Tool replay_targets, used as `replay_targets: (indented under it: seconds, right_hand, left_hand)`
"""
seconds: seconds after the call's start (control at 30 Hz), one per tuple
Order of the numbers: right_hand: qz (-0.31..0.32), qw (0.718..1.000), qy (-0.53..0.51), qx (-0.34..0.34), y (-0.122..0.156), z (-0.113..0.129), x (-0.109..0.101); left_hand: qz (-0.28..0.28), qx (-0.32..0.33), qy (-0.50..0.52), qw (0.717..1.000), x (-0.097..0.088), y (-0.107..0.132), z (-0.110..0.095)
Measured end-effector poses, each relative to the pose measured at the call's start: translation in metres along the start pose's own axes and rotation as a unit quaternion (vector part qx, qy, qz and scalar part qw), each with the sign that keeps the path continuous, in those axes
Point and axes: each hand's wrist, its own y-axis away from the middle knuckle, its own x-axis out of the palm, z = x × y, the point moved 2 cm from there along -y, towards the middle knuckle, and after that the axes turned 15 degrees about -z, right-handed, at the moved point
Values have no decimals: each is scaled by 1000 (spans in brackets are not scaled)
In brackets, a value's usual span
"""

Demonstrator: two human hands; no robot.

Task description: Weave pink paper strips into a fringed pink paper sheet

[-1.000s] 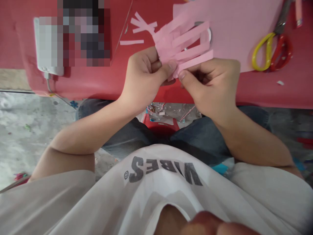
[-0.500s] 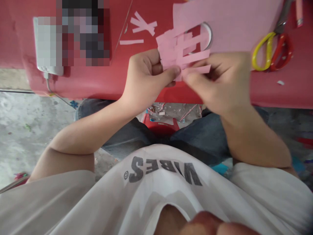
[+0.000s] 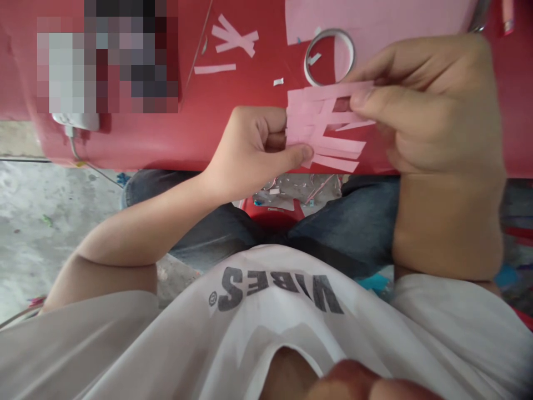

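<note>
A bundle of pink paper strips [image 3: 320, 125] hangs just above the near edge of the red table [image 3: 175, 133]. My left hand [image 3: 254, 153] pinches the strips' left ends between thumb and fingers. My right hand [image 3: 433, 105] is raised close to the camera and pinches the top strip near its right end between thumb and forefinger. The strips fan out to the right, some crossing each other.
A roll of tape [image 3: 328, 55] lies on the table beyond the strips, partly on a pink paper sheet [image 3: 375, 22]. Loose pink strips [image 3: 233, 41] lie to its left. A white device with a cable [image 3: 75, 119] sits at the table's left edge. Scraps litter the floor below.
My right hand has lifted up and to the right, now pulling one strip by its end. The bundle shifted down toward the table edge. The scissors are now hidden behind my right hand.
</note>
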Motion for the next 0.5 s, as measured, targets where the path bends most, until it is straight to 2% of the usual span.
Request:
replay_targets:
  seconds: [0.2,0.4,0.5]
  right_hand:
    - [-10,998,-59,-16,4,11,-2]
    - [1,994,-106,-24,2,3,4]
    - [-18,993,-110,-28,0,-1,6]
  left_hand:
    - [-11,-4,5,1000,0,1,0]
    - [33,20,18,999,0,-1,2]
    - [42,24,26,998,-1,-2,6]
